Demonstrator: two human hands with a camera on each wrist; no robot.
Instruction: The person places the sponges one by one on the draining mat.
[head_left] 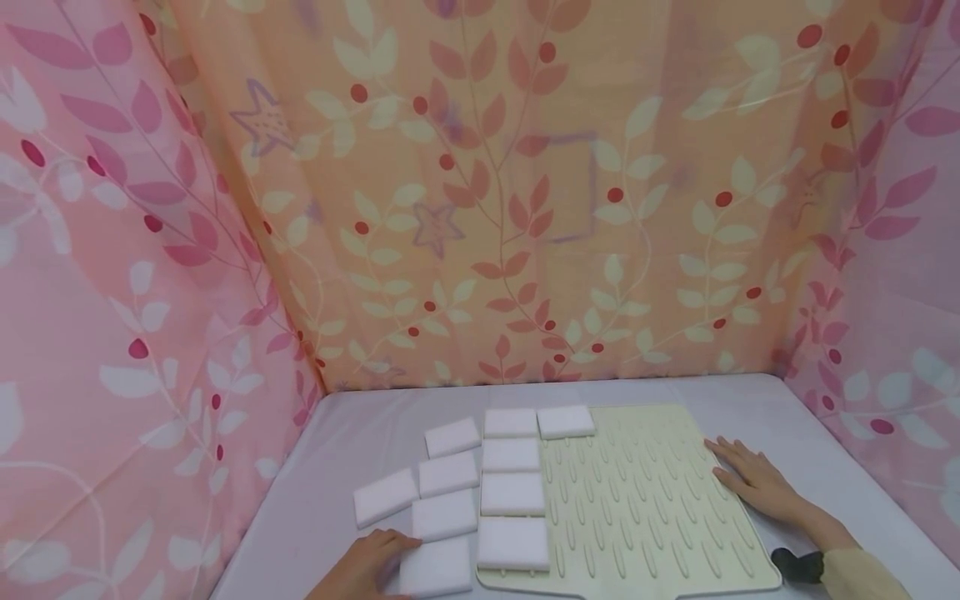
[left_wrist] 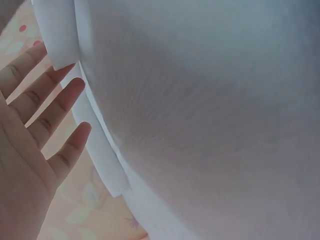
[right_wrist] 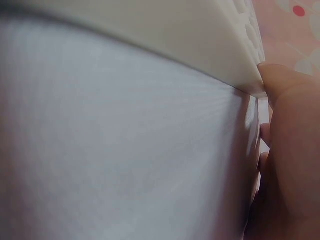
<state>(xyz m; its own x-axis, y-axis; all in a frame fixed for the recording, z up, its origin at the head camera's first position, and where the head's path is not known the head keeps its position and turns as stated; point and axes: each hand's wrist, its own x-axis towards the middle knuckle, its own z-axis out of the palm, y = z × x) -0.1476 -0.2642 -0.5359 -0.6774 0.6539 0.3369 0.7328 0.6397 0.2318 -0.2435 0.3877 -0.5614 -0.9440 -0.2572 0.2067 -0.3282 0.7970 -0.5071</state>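
A cream board with raised oblong ridges lies flat on the table. Along its left side runs a column of white sponge-like blocks, and one more block sits beside the column's far end. Left of the board, several loose white blocks lie on the cloth. My left hand is at the nearest loose block, its fingers extended and slightly bent in the left wrist view, fingertips at the block's edge. My right hand rests by the board's right edge, thumb touching the rim.
A white cloth covers the table. Floral curtains stand along the back and both sides. Near the right wrist is a black object, perhaps part of a strap. The board's handle runs off the front of the head view.
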